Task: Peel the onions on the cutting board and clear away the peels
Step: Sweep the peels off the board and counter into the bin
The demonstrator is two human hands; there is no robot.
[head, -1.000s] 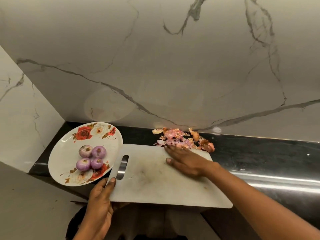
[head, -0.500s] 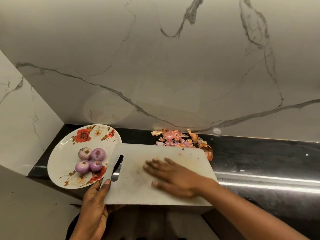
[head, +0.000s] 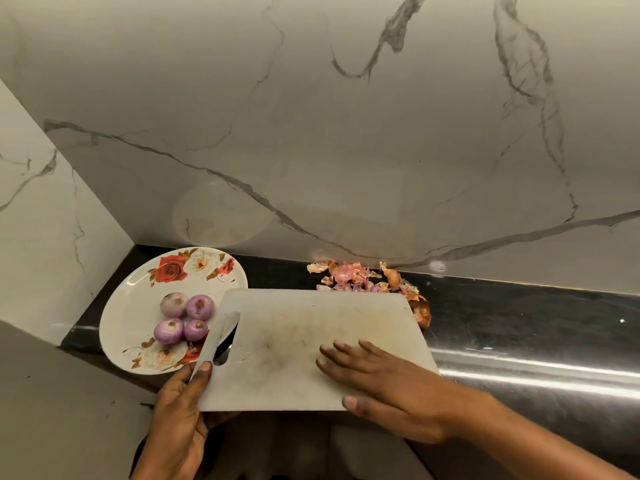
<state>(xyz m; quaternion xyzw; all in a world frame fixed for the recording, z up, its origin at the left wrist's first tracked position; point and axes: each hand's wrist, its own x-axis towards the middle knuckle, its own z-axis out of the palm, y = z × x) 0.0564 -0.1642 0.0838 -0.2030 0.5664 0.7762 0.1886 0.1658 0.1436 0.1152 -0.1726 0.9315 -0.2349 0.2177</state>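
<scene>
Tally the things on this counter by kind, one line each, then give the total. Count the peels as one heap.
Peeled onions: 4
Floral plate: 1
Cutting board: 1
Peel heap: 1
Total: 7

The cutting board (head: 294,334) hides part of the plate (head: 131,327) (and some peels (head: 349,275)); the right forearm (head: 540,441) runs off the bottom edge.

We're scanning for writing and we find none to read: the plate (head: 117,327) shows only printed roses, the cutting board (head: 294,323) only stains.
</scene>
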